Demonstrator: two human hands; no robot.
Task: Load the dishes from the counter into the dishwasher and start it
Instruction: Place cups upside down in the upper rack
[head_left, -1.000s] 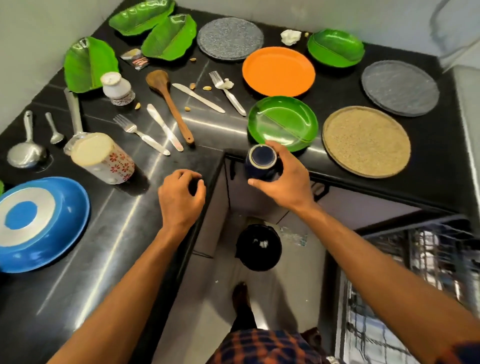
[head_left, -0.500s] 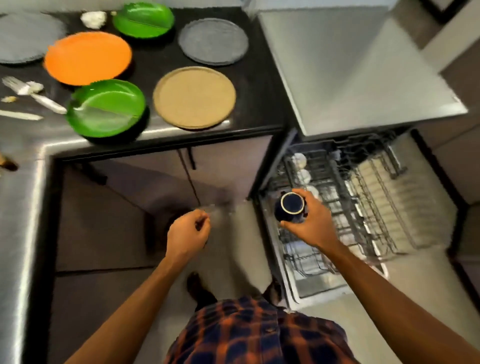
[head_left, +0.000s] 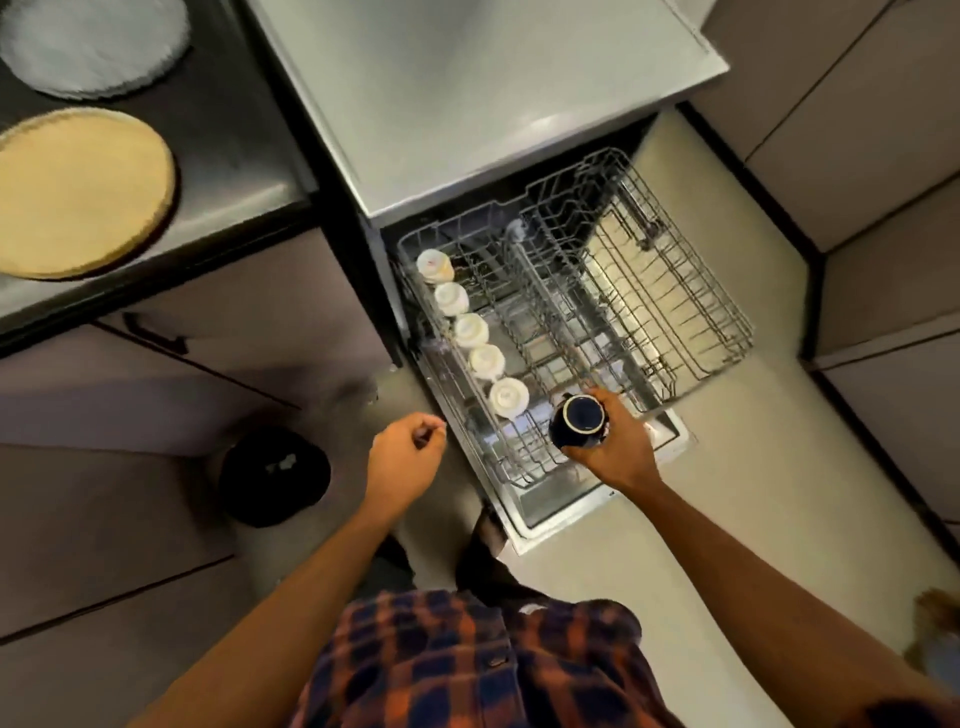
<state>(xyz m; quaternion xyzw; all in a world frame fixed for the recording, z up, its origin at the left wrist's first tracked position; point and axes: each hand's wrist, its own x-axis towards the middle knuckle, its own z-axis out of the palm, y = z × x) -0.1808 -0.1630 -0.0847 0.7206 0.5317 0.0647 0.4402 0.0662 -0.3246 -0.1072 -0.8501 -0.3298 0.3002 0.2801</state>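
My right hand (head_left: 613, 447) grips a dark blue cup (head_left: 579, 418) with a pale rim, mouth up, above the near end of the pulled-out wire rack (head_left: 675, 291) of the open dishwasher. Several white cups (head_left: 470, 330) stand upside down in a row along the rack's left side. My left hand (head_left: 402, 460) hangs over the floor left of the rack, fingers loosely curled and holding nothing. On the black counter (head_left: 244, 156) at the upper left lie a tan round plate (head_left: 78, 192) and a grey round plate (head_left: 88, 44).
The dishwasher's grey top (head_left: 467, 88) juts out beside the counter. A black round bin (head_left: 272, 475) stands on the floor below the counter cabinets. Cabinet fronts (head_left: 857, 130) line the right side. The open dishwasher door (head_left: 561, 506) lies low in front of my feet.
The view swung right from the counter to the dishwasher. My right hand carried the blue cup from the counter edge over to the near end of the rack. The left hand dropped away from the counter.
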